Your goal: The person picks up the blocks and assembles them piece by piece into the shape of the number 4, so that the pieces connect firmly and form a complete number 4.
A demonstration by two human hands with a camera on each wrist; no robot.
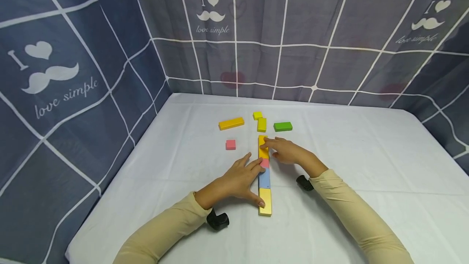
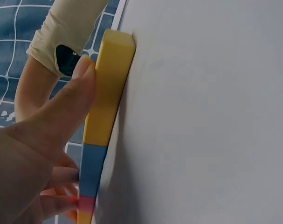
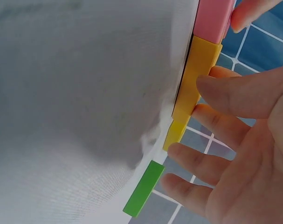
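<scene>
A straight row of flat blocks lies before me in the head view: an orange block (image 1: 263, 153) at the far end, a pink block (image 1: 264, 163), a blue block (image 1: 264, 179) and a pale yellow block (image 1: 266, 199) nearest. My left hand (image 1: 238, 178) spreads along the row's left side, its thumb on the pale yellow block and fingertips by the pink and blue blocks. At the far end my right hand (image 1: 287, 150) pinches the orange block, thumb on its right side and a finger reaching across the top. The right wrist view shows that thumb (image 3: 225, 93) against the block.
Beyond the row lie a yellow block (image 1: 261, 125), a small yellow block (image 1: 257, 115) and a green block (image 1: 283, 126). To the left are a long orange block (image 1: 231, 123) and a pink square block (image 1: 230, 145). A white cloth (image 1: 176, 154) covers the table; patterned curtains hang behind.
</scene>
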